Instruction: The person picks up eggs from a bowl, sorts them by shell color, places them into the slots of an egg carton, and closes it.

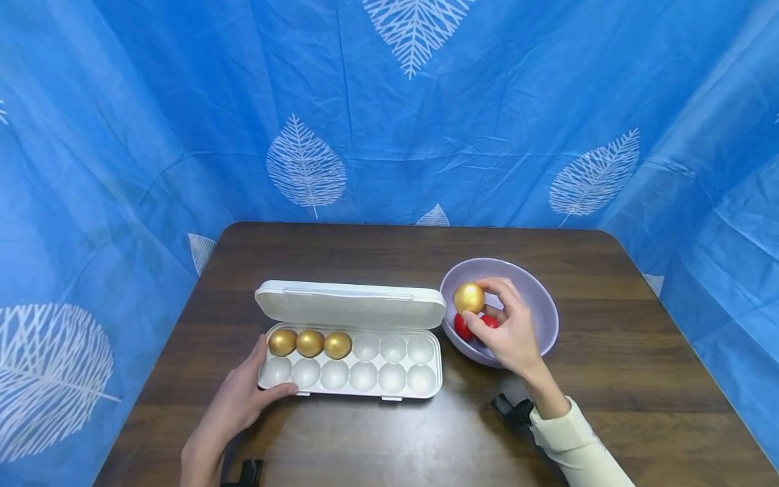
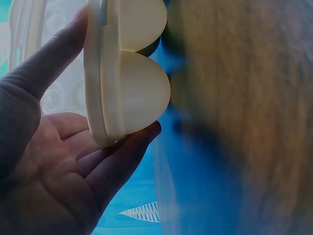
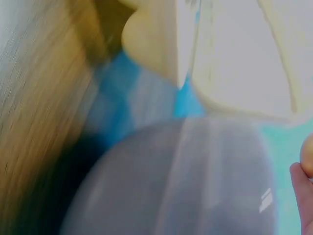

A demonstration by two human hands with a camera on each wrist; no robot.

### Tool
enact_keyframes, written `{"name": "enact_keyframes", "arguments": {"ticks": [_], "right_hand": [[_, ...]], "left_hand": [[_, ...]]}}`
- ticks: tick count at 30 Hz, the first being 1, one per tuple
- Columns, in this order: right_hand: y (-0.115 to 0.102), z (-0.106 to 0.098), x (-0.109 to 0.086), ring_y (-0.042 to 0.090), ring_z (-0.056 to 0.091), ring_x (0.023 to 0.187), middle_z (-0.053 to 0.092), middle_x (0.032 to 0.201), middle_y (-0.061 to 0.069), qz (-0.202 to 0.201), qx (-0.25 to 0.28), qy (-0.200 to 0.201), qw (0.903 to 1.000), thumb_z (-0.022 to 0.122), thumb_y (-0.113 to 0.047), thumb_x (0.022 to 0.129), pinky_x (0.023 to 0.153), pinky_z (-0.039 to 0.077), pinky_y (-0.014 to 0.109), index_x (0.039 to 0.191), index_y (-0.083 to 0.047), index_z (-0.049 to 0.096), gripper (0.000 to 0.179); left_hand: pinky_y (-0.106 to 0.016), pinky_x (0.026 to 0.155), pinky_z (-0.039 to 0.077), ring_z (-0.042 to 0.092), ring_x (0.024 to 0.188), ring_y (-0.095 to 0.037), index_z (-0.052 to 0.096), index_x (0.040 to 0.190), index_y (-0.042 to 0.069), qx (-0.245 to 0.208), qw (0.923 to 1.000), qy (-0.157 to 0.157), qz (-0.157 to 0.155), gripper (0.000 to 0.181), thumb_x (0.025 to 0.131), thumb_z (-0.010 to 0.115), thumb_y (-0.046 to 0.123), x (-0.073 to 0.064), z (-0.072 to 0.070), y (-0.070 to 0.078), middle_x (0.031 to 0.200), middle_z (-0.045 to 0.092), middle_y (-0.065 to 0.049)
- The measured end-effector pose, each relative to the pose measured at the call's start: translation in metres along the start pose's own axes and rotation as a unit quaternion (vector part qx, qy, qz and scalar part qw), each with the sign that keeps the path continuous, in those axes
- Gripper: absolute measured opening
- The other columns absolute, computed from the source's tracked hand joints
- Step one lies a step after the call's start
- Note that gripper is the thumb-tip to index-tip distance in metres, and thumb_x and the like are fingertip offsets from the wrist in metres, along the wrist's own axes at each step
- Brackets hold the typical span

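A white egg carton lies with its lid raised at the back. Three golden eggs fill the left cells of its back row; the other cells hold none. My left hand grips the carton's left end, thumb on the front rim; the left wrist view has its fingers against the carton's rounded underside. Over the purple bowl, my right hand pinches another golden egg between thumb and fingers. Below it in the bowl show two red eggs, partly hidden by that hand.
The bowl stands close against the carton's right end on a dark wooden table. A blue curtain with white leaf prints hangs behind the table and along both sides. Black wrist straps show near both hands.
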State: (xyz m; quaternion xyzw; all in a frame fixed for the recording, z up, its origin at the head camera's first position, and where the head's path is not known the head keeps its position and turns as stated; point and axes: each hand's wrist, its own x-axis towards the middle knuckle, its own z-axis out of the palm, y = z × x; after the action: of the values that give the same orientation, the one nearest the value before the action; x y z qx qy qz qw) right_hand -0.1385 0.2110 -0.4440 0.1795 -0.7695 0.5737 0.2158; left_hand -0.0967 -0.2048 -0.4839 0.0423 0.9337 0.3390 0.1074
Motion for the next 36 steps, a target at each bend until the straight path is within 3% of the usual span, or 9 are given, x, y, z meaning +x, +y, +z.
{"name": "enact_keyframes", "arguments": {"ticks": [5, 8, 13, 19, 23, 28, 32, 36], "right_hand": [[-0.016, 0.014, -0.009, 0.019, 0.055, 0.098, 0.055, 0.112, 0.02, -0.044, 0.025, -0.037, 0.998, 0.077, 0.021, 0.067, 0.077, 0.056, 0.022, 0.116, 0.009, 0.06, 0.054], [-0.023, 0.022, -0.014, 0.019, 0.058, 0.098, 0.057, 0.112, 0.018, -0.059, 0.009, -0.072, 0.9956, 0.081, 0.017, 0.067, 0.078, 0.057, 0.024, 0.116, 0.006, 0.061, 0.054], [-0.027, 0.035, -0.02, 0.019, 0.058, 0.097, 0.059, 0.11, 0.013, -0.065, -0.026, -0.11, 0.9915, 0.083, 0.012, 0.066, 0.078, 0.057, 0.027, 0.113, 0.002, 0.061, 0.053], [-0.048, 0.053, -0.02, 0.024, 0.059, 0.095, 0.06, 0.104, 0.018, -0.071, 0.013, -0.128, 0.9891, 0.078, 0.019, 0.067, 0.078, 0.058, 0.034, 0.108, 0.008, 0.06, 0.046], [-0.028, 0.069, -0.028, 0.025, 0.06, 0.095, 0.062, 0.105, 0.016, -0.1, 0.017, -0.135, 0.9857, 0.08, 0.015, 0.068, 0.08, 0.058, 0.033, 0.11, 0.004, 0.061, 0.047], [-0.004, 0.086, -0.034, 0.018, 0.063, 0.094, 0.067, 0.104, 0.004, -0.124, -0.025, -0.134, 0.9829, 0.086, -0.003, 0.072, 0.086, 0.053, 0.026, 0.111, -0.005, 0.065, 0.045], [-0.002, 0.097, -0.034, 0.013, 0.066, 0.089, 0.07, 0.099, -0.001, -0.094, -0.065, -0.123, 0.9857, 0.088, -0.01, 0.072, 0.08, 0.054, 0.028, 0.106, -0.008, 0.067, 0.04], [-0.001, 0.108, -0.032, 0.014, 0.069, 0.087, 0.071, 0.095, 0.001, -0.052, -0.092, -0.132, 0.9856, 0.088, -0.006, 0.07, 0.078, 0.057, 0.029, 0.103, -0.005, 0.067, 0.039]], "left_hand": [[-0.063, 0.109, 0.025, 0.024, 0.138, -0.052, 0.012, 0.151, -0.014, 0.001, 1.0, 0.003, 0.0, 0.114, 0.081, 0.078, 0.048, 0.0, 0.0, 0.0, 0.153, 0.017, -0.036], [-0.062, 0.109, 0.025, 0.025, 0.138, -0.051, 0.012, 0.15, -0.015, 0.001, 1.0, 0.004, 0.006, 0.113, 0.082, 0.078, 0.047, 0.0, -0.001, 0.0, 0.153, 0.017, -0.036], [-0.061, 0.109, 0.025, 0.025, 0.139, -0.05, 0.012, 0.149, -0.017, -0.002, 0.9995, 0.013, 0.028, 0.111, 0.082, 0.078, 0.044, -0.002, 0.0, 0.001, 0.153, 0.017, -0.037], [-0.062, 0.11, 0.024, 0.023, 0.139, -0.05, 0.012, 0.149, -0.017, -0.007, 0.9994, 0.014, 0.031, 0.109, 0.084, 0.077, 0.041, -0.002, 0.001, 0.0, 0.154, 0.015, -0.037], [-0.062, 0.11, 0.023, 0.022, 0.14, -0.05, 0.011, 0.149, -0.016, -0.009, 0.9996, 0.009, 0.025, 0.11, 0.084, 0.077, 0.041, -0.003, 0.0, 0.001, 0.154, 0.013, -0.037], [-0.062, 0.109, 0.024, 0.024, 0.139, -0.051, 0.012, 0.149, -0.017, -0.014, 0.9993, 0.014, 0.031, 0.109, 0.083, 0.078, 0.04, -0.003, 0.0, 0.0, 0.153, 0.015, -0.038], [-0.062, 0.11, 0.024, 0.023, 0.139, -0.051, 0.012, 0.149, -0.017, -0.017, 0.9994, 0.008, 0.029, 0.11, 0.083, 0.078, 0.041, -0.002, 0.001, 0.0, 0.154, 0.014, -0.038], [-0.062, 0.11, 0.024, 0.024, 0.139, -0.051, 0.012, 0.149, -0.017, -0.013, 0.9995, 0.009, 0.029, 0.109, 0.083, 0.078, 0.04, -0.002, 0.0, 0.0, 0.153, 0.015, -0.038]]}}
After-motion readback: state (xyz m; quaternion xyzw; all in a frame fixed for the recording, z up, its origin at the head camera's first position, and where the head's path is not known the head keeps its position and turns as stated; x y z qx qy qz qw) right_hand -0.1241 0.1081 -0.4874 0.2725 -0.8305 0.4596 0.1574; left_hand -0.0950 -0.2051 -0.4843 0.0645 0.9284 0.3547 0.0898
